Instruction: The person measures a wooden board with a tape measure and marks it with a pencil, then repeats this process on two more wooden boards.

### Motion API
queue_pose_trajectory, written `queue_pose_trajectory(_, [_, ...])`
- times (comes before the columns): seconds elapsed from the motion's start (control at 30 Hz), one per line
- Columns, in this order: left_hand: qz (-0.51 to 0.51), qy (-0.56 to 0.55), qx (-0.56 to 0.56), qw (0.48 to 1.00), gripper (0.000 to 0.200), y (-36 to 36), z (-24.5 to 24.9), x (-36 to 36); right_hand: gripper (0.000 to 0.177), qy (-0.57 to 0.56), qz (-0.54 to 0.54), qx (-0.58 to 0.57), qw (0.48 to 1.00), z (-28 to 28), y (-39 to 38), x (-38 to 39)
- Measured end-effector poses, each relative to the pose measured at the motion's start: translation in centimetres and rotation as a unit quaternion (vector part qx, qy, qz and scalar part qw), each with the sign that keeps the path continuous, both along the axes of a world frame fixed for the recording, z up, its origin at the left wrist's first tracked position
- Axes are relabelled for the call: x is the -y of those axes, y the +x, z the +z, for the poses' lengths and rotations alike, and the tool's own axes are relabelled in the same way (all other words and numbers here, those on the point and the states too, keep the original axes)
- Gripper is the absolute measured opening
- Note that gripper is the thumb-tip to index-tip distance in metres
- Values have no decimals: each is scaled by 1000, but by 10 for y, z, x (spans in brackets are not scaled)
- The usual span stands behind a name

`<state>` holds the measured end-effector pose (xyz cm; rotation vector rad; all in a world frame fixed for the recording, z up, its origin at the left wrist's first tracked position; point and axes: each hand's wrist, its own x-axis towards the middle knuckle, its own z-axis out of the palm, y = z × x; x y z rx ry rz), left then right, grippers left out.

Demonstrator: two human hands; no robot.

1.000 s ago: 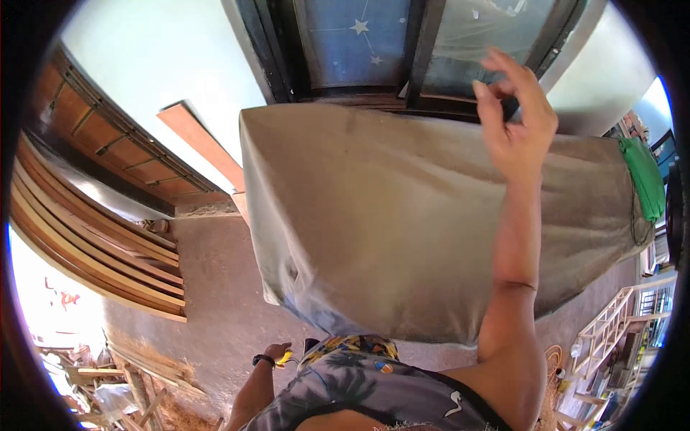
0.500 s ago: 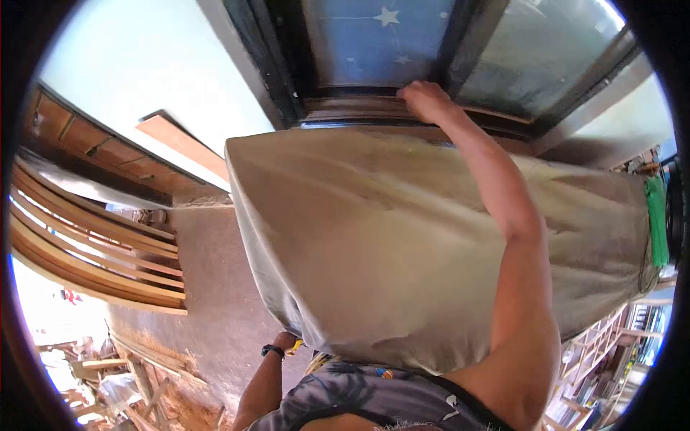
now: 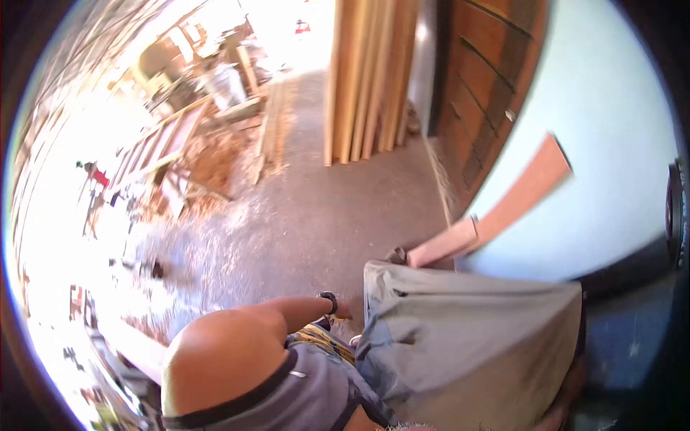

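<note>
Near my left hand, the cloth cover is looking matt and creased, its weave too fine to make out. My top is showing as soft, matt cloth, and my dark wristband is looking smooth, its material staying unclear. The upright planks are showing bare, pale wood with smooth, straight faces. The leaning board is appearing as flat, reddish, matt wood. The brown panelled door is looking like darker wood, while the wall is appearing smooth and painted. The floor is looking hard, scuffed and dull, and the shavings are looking rough and loose.
</note>
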<state>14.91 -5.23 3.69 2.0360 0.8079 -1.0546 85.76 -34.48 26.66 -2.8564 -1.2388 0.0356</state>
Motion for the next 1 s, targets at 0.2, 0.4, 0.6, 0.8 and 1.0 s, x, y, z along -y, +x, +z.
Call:
queue_pose_trajectory(0.2, [130, 8, 11, 991, 61, -58, -33, 18, 38, -84, -71, 135, 985, 53, -6, 1])
queue_pose_trajectory(0.4, [209, 5, 45, 977, 65, -114, -55, 32, 44, -32, -94, 200, 975, 156, -63, -52])
queue_pose_trajectory(0.6, [210, 3, 209, 955, 64, -198, -103, 70, 27, 166, 86, 119, 975, 229, -132, -148])
queue_pose_trajectory(0.8, [442, 7, 141, 886, 59, -305, -18, 113, 6, 198, 378, 102, 899, 228, -467, -255])
queue_pose_trajectory(1.0, [690, -79, 265, 669, 59, -432, 37, 152, 10, 27, 540, -284, 792, 62, -750, -316])
